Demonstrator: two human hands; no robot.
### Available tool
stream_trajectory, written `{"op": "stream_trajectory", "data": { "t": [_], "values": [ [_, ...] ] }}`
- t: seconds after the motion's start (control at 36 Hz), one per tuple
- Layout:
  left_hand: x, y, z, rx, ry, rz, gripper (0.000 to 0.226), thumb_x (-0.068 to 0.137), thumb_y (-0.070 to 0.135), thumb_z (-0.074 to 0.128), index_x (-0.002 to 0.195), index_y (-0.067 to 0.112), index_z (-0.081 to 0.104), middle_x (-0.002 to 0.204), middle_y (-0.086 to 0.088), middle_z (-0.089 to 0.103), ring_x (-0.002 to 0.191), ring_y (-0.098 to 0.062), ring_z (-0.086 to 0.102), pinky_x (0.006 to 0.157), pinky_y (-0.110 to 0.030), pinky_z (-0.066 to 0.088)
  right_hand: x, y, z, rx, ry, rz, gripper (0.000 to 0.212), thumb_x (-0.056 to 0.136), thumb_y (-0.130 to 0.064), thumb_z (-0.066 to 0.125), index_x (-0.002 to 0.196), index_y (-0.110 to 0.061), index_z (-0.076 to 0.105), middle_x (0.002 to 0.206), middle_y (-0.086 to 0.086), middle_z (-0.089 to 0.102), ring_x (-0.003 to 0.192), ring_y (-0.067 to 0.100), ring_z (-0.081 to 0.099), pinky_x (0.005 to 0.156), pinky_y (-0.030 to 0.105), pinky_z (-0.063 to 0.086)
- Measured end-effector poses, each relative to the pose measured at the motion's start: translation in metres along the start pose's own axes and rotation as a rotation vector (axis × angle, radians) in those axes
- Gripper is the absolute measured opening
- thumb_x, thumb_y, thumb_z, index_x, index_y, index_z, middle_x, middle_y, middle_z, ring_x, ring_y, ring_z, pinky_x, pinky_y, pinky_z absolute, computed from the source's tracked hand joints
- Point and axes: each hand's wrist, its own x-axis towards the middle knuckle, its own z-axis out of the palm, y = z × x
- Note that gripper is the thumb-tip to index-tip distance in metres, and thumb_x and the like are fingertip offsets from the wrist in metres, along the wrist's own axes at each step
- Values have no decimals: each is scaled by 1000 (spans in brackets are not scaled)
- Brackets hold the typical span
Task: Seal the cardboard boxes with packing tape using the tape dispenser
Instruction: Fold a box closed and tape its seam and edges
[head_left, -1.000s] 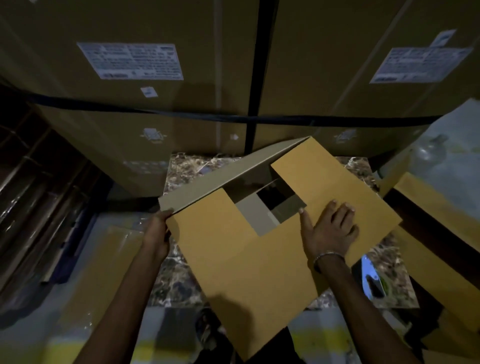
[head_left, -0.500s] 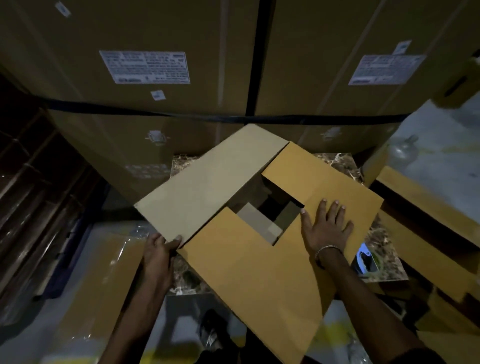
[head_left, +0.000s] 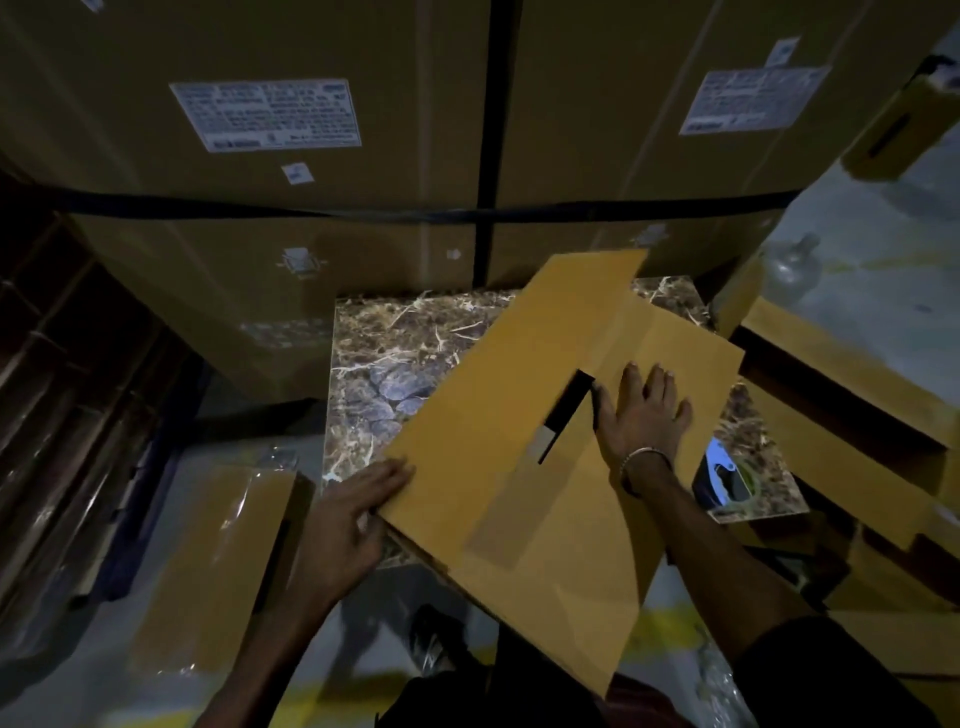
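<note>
In the head view a flat yellow-brown box (head_left: 519, 467) lies tilted across a marble-patterned bench (head_left: 395, 358), its near corner hanging past the bench's near edge. Its flaps are folded almost shut, with a narrow dark gap (head_left: 569, 410) left between them at the middle.

The right hand (head_left: 644, 415) lies palm-down on the right flap just beside the gap, fingers (head_left: 657, 379) straight and slightly spread, a bracelet (head_left: 644, 457) on its wrist. The left hand (head_left: 353, 514) is at the box's left corner, fingers curled along and under the edge, gripping it.

The tape dispenser (head_left: 727, 478), blue and dark, lies on the bench just right of the right wrist, apart from both hands.

Big cartons (head_left: 311, 208) with white labels (head_left: 267, 114) and black straps (head_left: 488, 130) stand behind the bench. More flat cardboard (head_left: 841, 415) lies to the right, and a plastic-wrapped stack (head_left: 218, 561) on the floor to the left. A clear bottle (head_left: 792, 265) stands far right.
</note>
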Motion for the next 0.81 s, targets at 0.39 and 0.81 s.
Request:
{"op": "stream_trajectory", "data": {
  "t": [0.39,0.81],
  "values": [
    [-14,7,47,214,-47,-109,62,104,64,38,163,46,30,178,6,-2,162,-25,-20,127,-49,0,-29,38,1,402,7,412,99,88,-87,42,164,-27,20,172,10,5,145,47,36,108,63,42],
    [97,-10,12,133,-39,-328,111,67,95,55,163,44,33,174,-4,17,156,-32,25,120,-59,36,42,10,-33,523,-295,319,125,75,-85,65,165,-35,-7,171,4,-22,157,43,8,122,58,27]
  ]
}}
